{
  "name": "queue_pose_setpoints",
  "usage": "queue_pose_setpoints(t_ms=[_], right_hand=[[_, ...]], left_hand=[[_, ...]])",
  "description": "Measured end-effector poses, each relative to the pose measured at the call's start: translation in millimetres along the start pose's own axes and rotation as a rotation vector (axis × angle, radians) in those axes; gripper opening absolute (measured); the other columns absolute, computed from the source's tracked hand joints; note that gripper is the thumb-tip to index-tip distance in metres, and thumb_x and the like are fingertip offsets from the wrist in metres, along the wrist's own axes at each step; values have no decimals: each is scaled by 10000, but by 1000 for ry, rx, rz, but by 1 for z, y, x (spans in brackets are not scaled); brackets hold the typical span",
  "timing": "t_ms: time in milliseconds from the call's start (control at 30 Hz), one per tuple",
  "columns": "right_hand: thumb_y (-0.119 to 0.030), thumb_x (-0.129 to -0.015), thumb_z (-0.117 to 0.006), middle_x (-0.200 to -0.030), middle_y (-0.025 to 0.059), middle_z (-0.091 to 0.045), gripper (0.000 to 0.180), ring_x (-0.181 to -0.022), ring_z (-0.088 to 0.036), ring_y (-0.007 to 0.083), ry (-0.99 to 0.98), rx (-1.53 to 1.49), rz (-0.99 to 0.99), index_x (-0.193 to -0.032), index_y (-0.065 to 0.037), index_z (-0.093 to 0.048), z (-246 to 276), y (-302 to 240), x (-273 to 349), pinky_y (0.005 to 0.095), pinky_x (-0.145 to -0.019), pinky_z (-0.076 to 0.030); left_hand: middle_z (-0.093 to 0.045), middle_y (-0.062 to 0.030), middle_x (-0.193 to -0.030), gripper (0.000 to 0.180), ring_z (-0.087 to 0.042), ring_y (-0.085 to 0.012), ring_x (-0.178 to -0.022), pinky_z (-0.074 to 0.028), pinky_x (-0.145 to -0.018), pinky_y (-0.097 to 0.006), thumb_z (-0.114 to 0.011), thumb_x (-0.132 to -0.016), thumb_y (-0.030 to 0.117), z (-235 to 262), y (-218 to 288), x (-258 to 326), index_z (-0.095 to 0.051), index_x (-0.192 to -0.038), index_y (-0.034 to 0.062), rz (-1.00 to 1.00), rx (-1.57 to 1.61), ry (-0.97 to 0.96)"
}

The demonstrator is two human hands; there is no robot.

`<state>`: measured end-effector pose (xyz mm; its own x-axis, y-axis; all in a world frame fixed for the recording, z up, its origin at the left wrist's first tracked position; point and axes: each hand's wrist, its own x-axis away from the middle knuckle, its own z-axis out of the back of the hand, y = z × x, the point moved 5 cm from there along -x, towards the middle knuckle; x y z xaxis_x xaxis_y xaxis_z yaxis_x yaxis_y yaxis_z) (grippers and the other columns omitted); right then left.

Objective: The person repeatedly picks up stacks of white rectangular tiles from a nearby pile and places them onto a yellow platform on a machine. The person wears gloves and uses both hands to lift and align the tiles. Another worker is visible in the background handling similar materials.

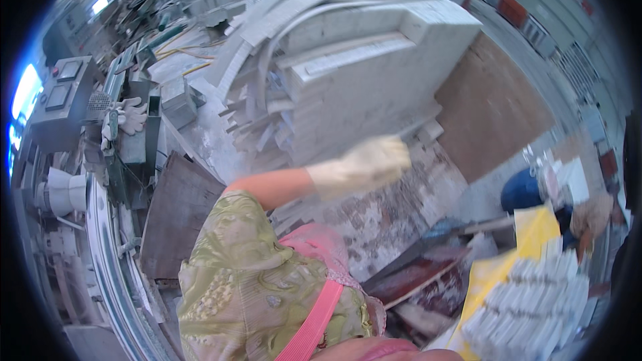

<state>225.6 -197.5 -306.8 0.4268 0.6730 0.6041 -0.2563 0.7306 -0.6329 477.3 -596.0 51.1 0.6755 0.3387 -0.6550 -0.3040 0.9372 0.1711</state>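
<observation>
My left hand [364,164] wears a pale work glove and reaches out on a bare forearm from a green patterned sleeve [234,274]. It is blurred by motion, so its grip is unclear. It hovers at the lower edge of a tall stack of white stone slabs and curved mouldings [348,67]. Short stone strips [267,127] stick out of the stack's left side. A pink apron strap [314,321] crosses my chest. My right hand is out of sight.
A grey machine with a control panel [63,87] stands at the left, a pair of white gloves [127,117] lying on it. Brown boards [495,107] lean at the right. White stone pieces on a yellow sheet [528,301] sit lower right, near a blue object [521,190] and another person [592,217].
</observation>
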Motion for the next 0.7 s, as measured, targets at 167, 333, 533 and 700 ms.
queue_pose_setpoints(t_ms=[167,333,533,700], right_hand=[[-320,-896,-618,-1404,204,-521,592,-1359,-466,324,232,496,226,-1418,-56,-524,-25,115,170,398,-1101,-406],[-243,-939,-621,-1276,179,-671,460,-1158,-634,335,775,46,-139,-1367,-78,-593,-75,208,249,408,-1011,-484],[-270,-1022,-563,-943,70,-774,370,-918,-687,160,976,-778,-574,-1246,7,-664,-91,254,330,279,-847,-493],[-258,-1031,-540,-990,101,-780,395,-969,-690,174,1182,-1068,-296,-1291,20,-644,-52,252,333,282,-861,-491]], left_hand=[[-585,-139,-816,133,-600,-359,-842,-508,-770,-472,-661,-838,148,-118,261,35,-600,-819,31,-580,841,-346],[-535,-124,-722,205,-582,-344,-726,-486,-654,-451,-664,-816,168,-143,430,73,-559,-677,59,-961,1161,-686],[-504,-94,-596,302,-551,-311,-611,-445,-601,-432,-709,-875,164,-146,538,100,-569,-625,68,-1008,1090,-852],[-518,-71,-589,348,-569,-304,-601,-441,-586,-414,-748,-878,189,-180,582,82,-560,-608,79,-937,1120,-779]])
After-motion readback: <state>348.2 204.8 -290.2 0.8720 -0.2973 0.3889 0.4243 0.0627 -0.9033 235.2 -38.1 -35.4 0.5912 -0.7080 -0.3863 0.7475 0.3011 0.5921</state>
